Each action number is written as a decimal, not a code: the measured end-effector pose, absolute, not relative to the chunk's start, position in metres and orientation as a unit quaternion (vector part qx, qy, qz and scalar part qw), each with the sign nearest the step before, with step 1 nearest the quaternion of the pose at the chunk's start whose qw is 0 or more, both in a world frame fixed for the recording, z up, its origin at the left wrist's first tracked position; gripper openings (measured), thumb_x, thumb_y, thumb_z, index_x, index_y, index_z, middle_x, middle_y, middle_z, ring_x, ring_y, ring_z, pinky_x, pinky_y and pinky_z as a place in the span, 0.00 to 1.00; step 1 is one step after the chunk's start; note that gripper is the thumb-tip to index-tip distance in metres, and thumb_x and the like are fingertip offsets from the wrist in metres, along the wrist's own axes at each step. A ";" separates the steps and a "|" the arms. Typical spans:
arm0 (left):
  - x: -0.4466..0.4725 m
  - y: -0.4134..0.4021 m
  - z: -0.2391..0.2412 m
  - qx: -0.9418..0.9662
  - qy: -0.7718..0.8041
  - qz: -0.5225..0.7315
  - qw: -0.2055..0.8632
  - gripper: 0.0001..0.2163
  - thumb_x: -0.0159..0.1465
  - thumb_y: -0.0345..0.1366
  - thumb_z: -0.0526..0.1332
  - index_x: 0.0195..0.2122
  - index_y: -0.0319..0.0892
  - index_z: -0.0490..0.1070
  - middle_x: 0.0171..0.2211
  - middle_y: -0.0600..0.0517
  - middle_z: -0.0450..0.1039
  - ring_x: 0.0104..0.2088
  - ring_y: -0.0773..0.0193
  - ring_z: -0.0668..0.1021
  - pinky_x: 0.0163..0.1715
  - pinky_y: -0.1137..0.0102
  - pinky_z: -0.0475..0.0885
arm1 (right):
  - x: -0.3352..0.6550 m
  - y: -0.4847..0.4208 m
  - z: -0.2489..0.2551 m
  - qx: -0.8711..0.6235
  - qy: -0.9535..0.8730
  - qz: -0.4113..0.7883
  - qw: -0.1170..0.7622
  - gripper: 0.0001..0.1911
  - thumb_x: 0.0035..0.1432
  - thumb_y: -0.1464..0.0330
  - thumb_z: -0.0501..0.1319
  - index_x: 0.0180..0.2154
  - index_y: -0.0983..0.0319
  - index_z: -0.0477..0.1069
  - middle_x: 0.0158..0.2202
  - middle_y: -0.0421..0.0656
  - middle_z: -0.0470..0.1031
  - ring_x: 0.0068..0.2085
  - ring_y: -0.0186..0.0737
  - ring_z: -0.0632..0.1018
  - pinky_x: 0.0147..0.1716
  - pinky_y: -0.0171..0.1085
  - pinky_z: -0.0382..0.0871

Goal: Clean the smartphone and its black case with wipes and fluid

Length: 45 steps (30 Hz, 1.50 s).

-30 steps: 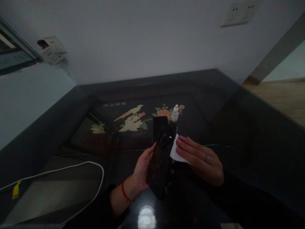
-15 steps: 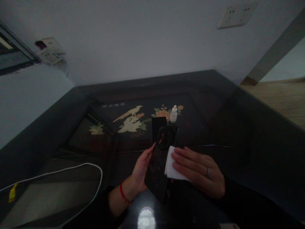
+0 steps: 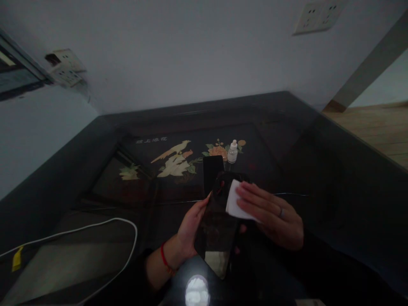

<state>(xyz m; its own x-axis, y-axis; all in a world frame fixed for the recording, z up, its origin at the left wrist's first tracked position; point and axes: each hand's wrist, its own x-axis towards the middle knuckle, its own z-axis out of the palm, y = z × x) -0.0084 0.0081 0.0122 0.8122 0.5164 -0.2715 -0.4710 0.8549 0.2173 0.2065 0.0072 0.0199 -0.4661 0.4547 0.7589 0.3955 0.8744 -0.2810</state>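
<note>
My left hand grips a dark phone from its left side, back facing up, with the round camera ring near the top. A red string bracelet circles that wrist. My right hand, a ring on one finger, presses a folded white wipe with flat fingers against the phone's upper right part, beside the camera ring. A second dark flat rectangle lies on the table just behind the phone. A small white dropper bottle stands upright further back.
The dark lacquered table has a bird and flower inlay under glass. A white cable loops over its left part. Walls with sockets close the back and left. Wooden floor shows at the right.
My right hand slid the wipe down the phone, then back up toward the camera ring. The phone has tilted, so its lower end now catches a pale reflection.
</note>
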 end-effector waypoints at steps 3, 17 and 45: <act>-0.007 0.006 0.015 0.078 0.154 0.245 0.954 0.21 0.64 0.49 0.54 0.47 0.37 0.75 0.44 0.43 0.79 0.43 0.52 0.80 0.40 0.57 0.75 | 0.211 0.016 0.024 -0.315 -0.817 0.056 0.479 0.26 0.62 0.80 0.54 0.60 0.60 0.63 0.60 0.47 0.67 0.62 0.42 0.67 0.60 0.44 0.65; -0.004 -0.003 0.013 0.153 0.217 0.302 0.915 0.25 0.58 0.55 0.61 0.52 0.44 0.73 0.48 0.46 0.77 0.43 0.52 0.80 0.47 0.55 0.70 | 0.203 0.023 0.028 -0.509 -0.638 0.256 0.518 0.14 0.64 0.64 0.57 0.46 0.58 0.77 0.46 0.41 0.80 0.47 0.43 0.80 0.47 0.40 0.75; -0.007 -0.016 0.010 0.473 0.275 0.479 0.686 0.32 0.54 0.43 0.69 0.61 0.53 0.64 0.63 0.46 0.61 0.59 0.52 0.68 0.59 0.62 0.61 | 0.187 0.031 0.051 -0.428 -0.619 0.399 0.525 0.16 0.65 0.61 0.55 0.47 0.60 0.76 0.39 0.43 0.82 0.38 0.41 0.82 0.38 0.38 0.78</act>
<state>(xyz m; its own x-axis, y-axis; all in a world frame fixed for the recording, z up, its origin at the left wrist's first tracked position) -0.0070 -0.0159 0.0100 0.3902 0.9177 0.0750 -0.3962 0.0938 0.9133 0.1868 0.0315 0.0510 -0.0842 0.9477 0.3080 0.1107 0.3161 -0.9423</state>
